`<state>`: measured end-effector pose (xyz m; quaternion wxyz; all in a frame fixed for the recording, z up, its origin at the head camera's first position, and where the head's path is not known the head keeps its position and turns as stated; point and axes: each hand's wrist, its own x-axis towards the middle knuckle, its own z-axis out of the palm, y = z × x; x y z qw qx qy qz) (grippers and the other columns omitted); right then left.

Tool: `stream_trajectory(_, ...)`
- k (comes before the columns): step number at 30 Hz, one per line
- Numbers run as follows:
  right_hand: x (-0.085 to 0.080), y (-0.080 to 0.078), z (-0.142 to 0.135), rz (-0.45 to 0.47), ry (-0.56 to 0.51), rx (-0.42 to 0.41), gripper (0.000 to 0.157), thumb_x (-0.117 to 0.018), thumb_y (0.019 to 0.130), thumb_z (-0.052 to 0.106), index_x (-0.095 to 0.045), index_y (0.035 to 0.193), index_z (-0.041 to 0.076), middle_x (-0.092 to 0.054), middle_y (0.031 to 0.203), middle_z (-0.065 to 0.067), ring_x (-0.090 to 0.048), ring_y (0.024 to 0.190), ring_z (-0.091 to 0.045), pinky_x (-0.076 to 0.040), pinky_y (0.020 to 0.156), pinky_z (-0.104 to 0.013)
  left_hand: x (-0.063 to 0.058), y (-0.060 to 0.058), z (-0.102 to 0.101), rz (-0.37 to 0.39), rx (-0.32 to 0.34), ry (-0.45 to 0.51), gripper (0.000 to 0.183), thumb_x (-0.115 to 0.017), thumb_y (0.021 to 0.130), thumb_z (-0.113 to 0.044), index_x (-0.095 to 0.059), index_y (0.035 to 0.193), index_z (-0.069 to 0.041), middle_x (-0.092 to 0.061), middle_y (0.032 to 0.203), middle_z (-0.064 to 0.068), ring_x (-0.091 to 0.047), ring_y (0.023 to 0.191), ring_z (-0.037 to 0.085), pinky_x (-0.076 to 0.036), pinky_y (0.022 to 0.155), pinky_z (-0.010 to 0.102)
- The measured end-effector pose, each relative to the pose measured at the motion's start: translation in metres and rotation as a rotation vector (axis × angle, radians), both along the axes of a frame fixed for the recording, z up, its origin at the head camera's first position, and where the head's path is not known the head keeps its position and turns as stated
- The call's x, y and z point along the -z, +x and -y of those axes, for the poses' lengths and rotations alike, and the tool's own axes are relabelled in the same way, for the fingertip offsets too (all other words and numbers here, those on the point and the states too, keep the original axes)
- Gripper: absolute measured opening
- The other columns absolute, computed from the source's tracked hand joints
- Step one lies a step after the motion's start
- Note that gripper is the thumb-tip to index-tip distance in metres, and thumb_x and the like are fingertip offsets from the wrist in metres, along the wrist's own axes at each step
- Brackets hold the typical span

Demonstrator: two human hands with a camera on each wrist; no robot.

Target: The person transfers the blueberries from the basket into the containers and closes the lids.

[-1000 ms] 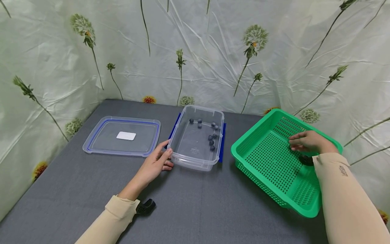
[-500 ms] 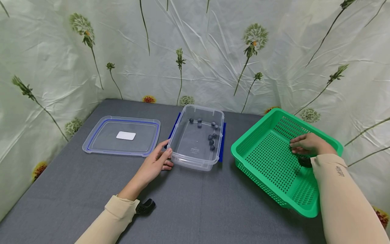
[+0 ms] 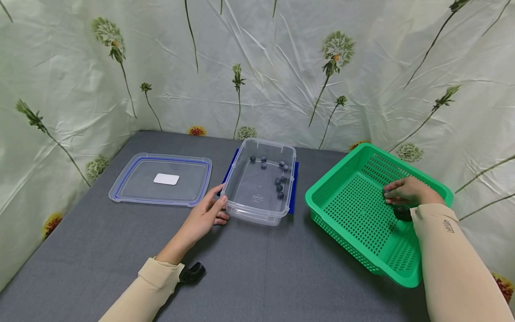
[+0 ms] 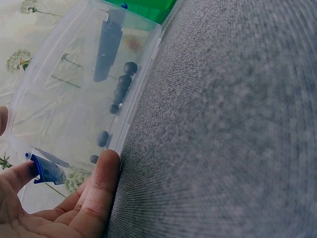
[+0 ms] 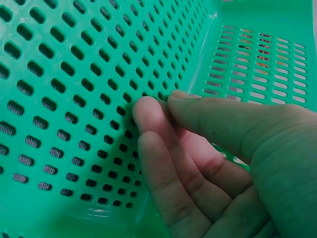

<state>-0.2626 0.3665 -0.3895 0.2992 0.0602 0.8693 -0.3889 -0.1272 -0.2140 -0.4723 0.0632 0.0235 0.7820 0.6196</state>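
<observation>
A clear plastic food container (image 3: 252, 185) with blue side latches stands mid-table, several blueberries (image 3: 279, 188) on its floor. My left hand (image 3: 206, 216) holds its near left corner, thumb at the rim; in the left wrist view a finger touches the blue latch (image 4: 47, 169). Inside the green basket (image 3: 342, 243), my right hand (image 3: 408, 190) has thumb and fingertips drawn together. A small dark blueberry (image 3: 386, 191) shows at those fingertips, mostly hidden by the fingers. In the right wrist view the pinching fingers (image 5: 156, 158) are close over the perforated basket floor.
The container's lid (image 3: 137, 190), with a blue seal and white label, lies flat at the left. A grey cloth (image 3: 249, 273) covers the table. Behind hangs a flower-printed curtain (image 3: 281, 67). The basket's raised walls surround the right hand.
My right hand has shifted slightly within the basket and its fingertips have closed together on a blueberry. The left hand, container and lid stay where they were.
</observation>
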Motion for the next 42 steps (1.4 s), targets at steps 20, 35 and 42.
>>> stream_trajectory(20,-0.009,-0.003,0.007,-0.075,-0.096,-0.027,0.042,-0.053,0.113,0.008,-0.051,0.149,-0.013,-0.076,0.101,0.009,-0.074,0.090,-0.003,-0.063,0.085,-0.023,0.000,0.002,0.001,0.003,-0.010,0.004,0.057,-0.049,0.116,-0.036,-0.032,0.168,-0.021,-0.060,0.133,0.030,-0.075,0.095,0.025,-0.065,0.084,0.029)
stream_trajectory(35,-0.029,-0.011,0.039,-0.167,-0.128,-0.036,0.036,-0.061,0.111,0.015,-0.060,0.144,0.001,-0.077,0.096,0.013,-0.075,0.088,-0.003,-0.064,0.084,-0.025,0.000,0.002,0.000,0.003,-0.007,0.013,0.056,-0.048,0.116,-0.035,-0.033,0.168,-0.020,-0.061,0.132,0.030,-0.075,0.094,0.024,-0.065,0.084,0.030)
stream_trajectory(42,-0.036,-0.016,0.054,-0.224,-0.129,-0.065,0.046,-0.057,0.113,0.015,-0.050,0.152,-0.007,-0.076,0.095,0.014,-0.074,0.089,0.000,-0.063,0.084,-0.023,-0.001,0.003,-0.001,-0.001,-0.006,0.013,0.056,-0.049,0.116,-0.035,-0.033,0.168,-0.020,-0.060,0.132,0.030,-0.074,0.094,0.024,-0.065,0.084,0.031)
